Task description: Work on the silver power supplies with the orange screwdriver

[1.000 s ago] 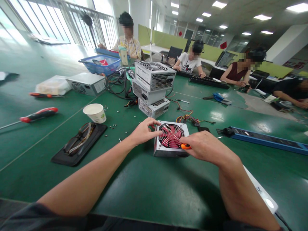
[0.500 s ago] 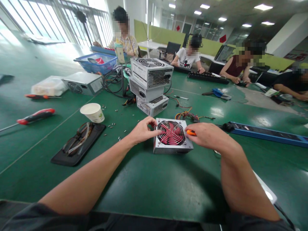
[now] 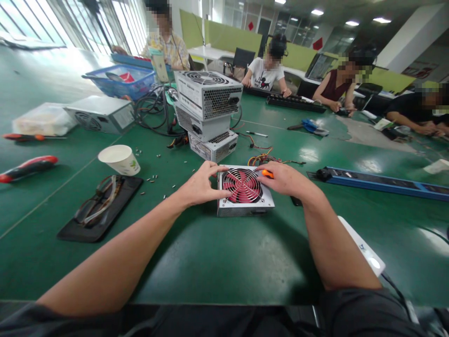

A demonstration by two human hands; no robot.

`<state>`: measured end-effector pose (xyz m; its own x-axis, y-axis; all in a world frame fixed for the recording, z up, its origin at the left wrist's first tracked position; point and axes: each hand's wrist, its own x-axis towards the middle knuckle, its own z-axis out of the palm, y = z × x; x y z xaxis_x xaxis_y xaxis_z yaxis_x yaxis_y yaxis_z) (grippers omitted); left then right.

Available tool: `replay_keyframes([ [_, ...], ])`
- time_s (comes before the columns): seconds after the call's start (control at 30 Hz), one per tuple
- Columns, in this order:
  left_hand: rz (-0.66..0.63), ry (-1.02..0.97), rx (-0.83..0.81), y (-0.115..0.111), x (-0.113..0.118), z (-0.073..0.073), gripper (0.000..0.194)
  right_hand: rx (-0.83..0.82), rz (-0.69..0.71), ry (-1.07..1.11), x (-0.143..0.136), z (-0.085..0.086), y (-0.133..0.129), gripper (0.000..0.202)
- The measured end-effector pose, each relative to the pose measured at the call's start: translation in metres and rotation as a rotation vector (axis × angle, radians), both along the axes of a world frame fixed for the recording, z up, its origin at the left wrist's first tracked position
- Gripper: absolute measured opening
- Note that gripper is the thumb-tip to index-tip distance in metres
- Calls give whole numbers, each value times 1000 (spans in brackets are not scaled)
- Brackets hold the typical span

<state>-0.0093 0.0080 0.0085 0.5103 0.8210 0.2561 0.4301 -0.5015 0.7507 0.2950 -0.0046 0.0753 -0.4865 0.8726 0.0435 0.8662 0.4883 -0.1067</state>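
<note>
A grey computer power supply (image 3: pixel 245 208) lies on the table in front of me, its red fan and round wire grille facing up. My left hand (image 3: pixel 200 186) grips its left side, thumb on the top face near the grille and index finger at the far left corner. Closed around a screwdriver with an orange handle (image 3: pixel 267 174), my right hand (image 3: pixel 282 178) is over the far right part of the supply. The screwdriver's shaft points left across the grille; where its tip sits is hard to make out. Coloured wires (image 3: pixel 261 159) lie behind the supply.
Stacked power supplies (image 3: pixel 210 100) stand beyond. To the left are a paper cup (image 3: pixel 119 159), glasses on a black case (image 3: pixel 100 206), small loose metal pieces and a red-black screwdriver (image 3: pixel 30 168). A blue power strip (image 3: pixel 382 182) lies right. People sit across the table.
My right hand has moved left and away from me with the screwdriver, onto the fan's far right side. The left thumb has slid slightly nearer me. The whole view has shifted a little.
</note>
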Motion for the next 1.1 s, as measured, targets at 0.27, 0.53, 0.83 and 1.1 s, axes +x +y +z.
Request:
replay_keyframes([
  [0.27, -1, 21, -35, 0, -2, 0, 79, -14, 3, 35, 2, 1, -3, 44],
  [0.53, -26, -15, -39, 1, -4, 4, 74, -2, -74, 78, 6, 14, -7, 42],
  [0.83, 339, -124, 17, 17, -11, 6, 53, 27, -52, 88, -1, 16, -9, 36],
  [1.1, 414, 414, 116, 25, -32, 17, 32, 375, -110, 400, -11, 48, -36, 21],
])
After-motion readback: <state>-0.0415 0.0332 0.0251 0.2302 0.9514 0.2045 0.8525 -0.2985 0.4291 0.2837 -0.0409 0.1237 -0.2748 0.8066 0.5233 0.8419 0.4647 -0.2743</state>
